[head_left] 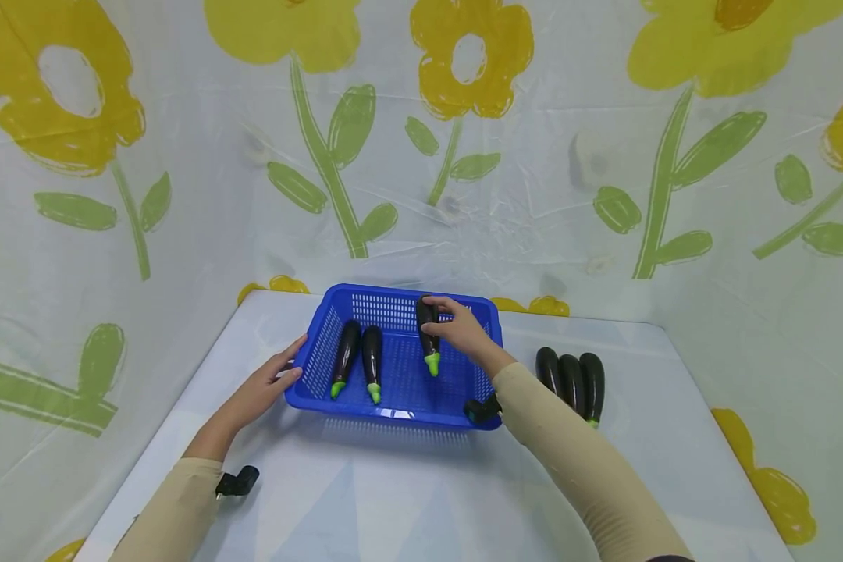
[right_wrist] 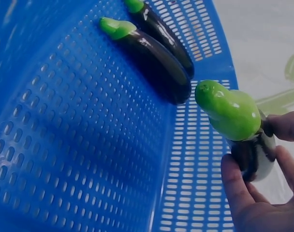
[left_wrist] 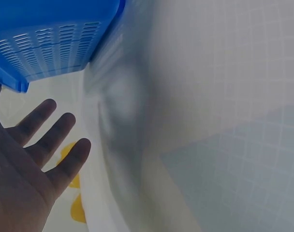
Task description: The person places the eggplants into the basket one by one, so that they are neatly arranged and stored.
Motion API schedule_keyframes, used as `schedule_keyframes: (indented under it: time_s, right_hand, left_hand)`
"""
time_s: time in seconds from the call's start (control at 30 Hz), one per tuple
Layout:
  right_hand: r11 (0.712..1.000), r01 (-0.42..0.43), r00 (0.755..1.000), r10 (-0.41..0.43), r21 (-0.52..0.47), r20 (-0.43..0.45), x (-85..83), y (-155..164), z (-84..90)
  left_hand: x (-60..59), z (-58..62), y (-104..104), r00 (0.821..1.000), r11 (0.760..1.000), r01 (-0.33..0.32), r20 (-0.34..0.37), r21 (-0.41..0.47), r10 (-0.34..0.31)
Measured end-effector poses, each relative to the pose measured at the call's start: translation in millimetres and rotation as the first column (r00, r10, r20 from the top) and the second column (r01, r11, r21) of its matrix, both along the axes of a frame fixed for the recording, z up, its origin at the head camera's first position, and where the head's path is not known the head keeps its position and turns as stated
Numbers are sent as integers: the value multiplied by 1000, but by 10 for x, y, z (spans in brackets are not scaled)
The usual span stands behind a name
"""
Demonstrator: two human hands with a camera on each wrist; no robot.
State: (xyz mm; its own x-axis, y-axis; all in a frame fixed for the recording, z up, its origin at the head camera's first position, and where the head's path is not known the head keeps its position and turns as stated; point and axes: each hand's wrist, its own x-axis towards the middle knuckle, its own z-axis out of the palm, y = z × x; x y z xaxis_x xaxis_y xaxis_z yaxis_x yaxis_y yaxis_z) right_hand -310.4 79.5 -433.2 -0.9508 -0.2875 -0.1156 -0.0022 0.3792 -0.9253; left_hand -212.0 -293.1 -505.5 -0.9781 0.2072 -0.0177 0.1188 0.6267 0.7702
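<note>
Eggplant (head_left: 428, 332) in the right hand (head_left: 464, 332), held over the right half of the blue basket (head_left: 393, 414), green cap pointing down toward the near wall, dark body up toward the far rim.

Left to right across the desk (head_left: 365, 499):
- Left hand (head_left: 263, 390): fingers straight and spread, flat on the desk, fingertips just at the basket's left wall. Holds nothing; looks to be steadying the basket. The left wrist view shows the open palm under the basket's corner (left_wrist: 11, 84).
- Two eggplants (head_left: 358, 359) in the basket's left half, side by side, caps toward the near wall, lying on the floor of the basket.
- Held eggplant: fingers and thumb curled round its dark body; in the right wrist view the cap (right_wrist: 229, 111) is clear of the mesh, so it seems not yet set down.
- Three eggplants (head_left: 572, 378) on the desk right of the basket, touching in a row, well apart from both hands.

Step in hand, as I judge it: placing the third eggplant into the basket. Next move calls for lowering it to the basket floor beside the other two, then releasing the fingers; the row on the right remains.

Looks: glossy, near-black purple skin, slim and slightly curved, bright lime-green cap with a knobby stem end. Smooth sheen suggests plastic; probably light and a bit slick in the grip.
</note>
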Motion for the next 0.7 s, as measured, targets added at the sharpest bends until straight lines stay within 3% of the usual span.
schedule_keyframes:
  time_s: [0.2,0.7]
  right_hand:
    - [1000,3,1000,-2,-9,24,-28,-62,-42]
    - [995,-94,991,92,23,95,-86,-230,-113]
  left_hand:
    - [-1,20,0,1000,1000,6,2,-6,-6]
    - [-4,-2,-9,1000,1000,7,3,-1,-7]
